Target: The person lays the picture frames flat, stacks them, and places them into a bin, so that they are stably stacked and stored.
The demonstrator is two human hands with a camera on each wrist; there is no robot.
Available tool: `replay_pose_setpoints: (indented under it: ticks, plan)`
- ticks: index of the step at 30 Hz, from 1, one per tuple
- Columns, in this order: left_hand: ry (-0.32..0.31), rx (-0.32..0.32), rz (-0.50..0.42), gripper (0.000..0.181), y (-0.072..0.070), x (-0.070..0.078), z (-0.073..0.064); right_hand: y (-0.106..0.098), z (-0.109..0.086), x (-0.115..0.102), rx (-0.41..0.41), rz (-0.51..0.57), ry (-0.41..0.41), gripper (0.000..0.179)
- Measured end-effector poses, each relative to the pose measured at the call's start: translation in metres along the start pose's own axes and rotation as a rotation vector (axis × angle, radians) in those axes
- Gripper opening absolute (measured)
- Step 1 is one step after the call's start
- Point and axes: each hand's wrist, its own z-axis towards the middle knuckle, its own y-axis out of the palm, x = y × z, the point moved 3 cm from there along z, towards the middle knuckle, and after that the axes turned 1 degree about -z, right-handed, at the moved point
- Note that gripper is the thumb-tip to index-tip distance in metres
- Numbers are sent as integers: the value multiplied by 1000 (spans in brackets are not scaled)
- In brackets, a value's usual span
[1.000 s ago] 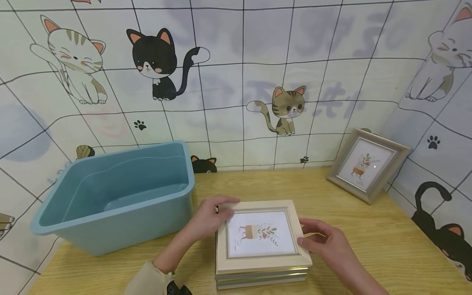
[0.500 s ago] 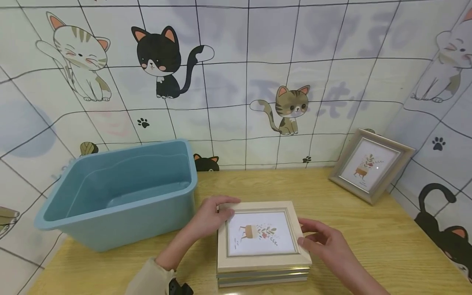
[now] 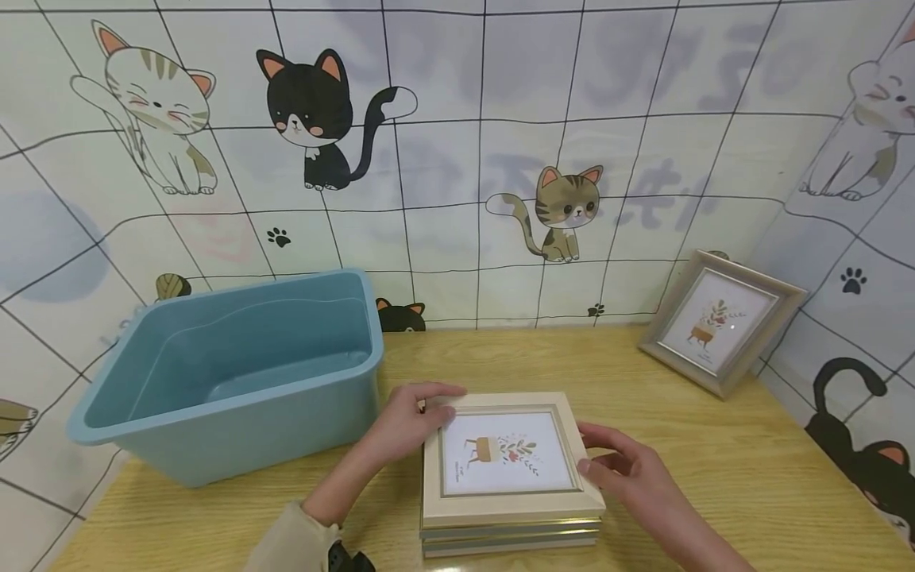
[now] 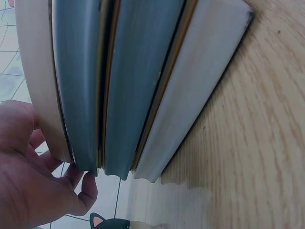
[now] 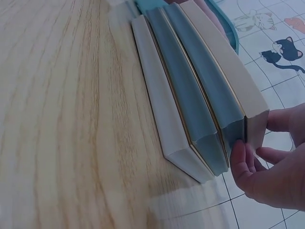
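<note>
A cream picture frame (image 3: 509, 453) with a plant print lies on top of a stack. My left hand (image 3: 407, 425) holds its far left corner, thumb on the top face. At the right side, my right hand (image 3: 629, 469) grips the same frame, with the thumb on the edge of its face. Beneath it, the left wrist view shows two blue-grey frames (image 4: 138, 81) and a whitish frame (image 4: 195, 90) at the bottom, on the table. In the right wrist view, the fingertips of the right hand (image 5: 281, 167) reach the upper blue-grey frame (image 5: 205, 62) too.
A blue plastic tub (image 3: 236, 429) with nothing visible inside stands left of the stack on the wooden table (image 3: 715, 477). At the back right, a champagne-coloured picture frame (image 3: 722, 322) leans near the cat-patterned wall covering (image 3: 443, 159).
The head view has shifted slightly, so the tub and the leaning frame appear a little farther right. Both hands keep their hold on the cream frame.
</note>
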Motion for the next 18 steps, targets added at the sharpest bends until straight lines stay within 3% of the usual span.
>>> replay_pose_setpoints:
  ticks: [10,18]
  plan:
    - [-10,8,-9,29,0,-2,1,-6,2,-3,-33,14,-82,54]
    - [-10,2,-21,29,0,-4,1,-25,11,-12,24,24,-268,52]
